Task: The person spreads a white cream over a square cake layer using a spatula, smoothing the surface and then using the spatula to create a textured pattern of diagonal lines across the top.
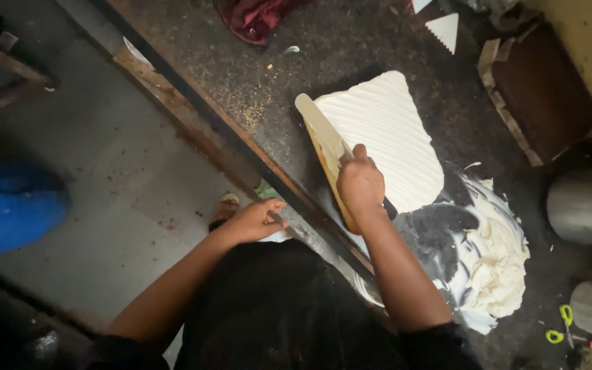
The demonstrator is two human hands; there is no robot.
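A square cake (385,133) covered in ridged white cream sits on the dark speckled counter (337,48). My right hand (360,185) grips a long flat spatula (320,130), its blade pressed along the cake's left side. My left hand (255,220) rests at the counter's front edge, fingers loosely curled, holding nothing that I can make out. A large smear of white cream (495,253) lies on a dark round surface to the right of my right forearm.
A white toothed scraper (445,30) and a dark red cloth (255,17) lie at the back. A brown board (539,89) leans at the right wall. Metal containers (580,205) stand at right, small scissors (562,325) below. A blue barrel (8,205) is on the floor.
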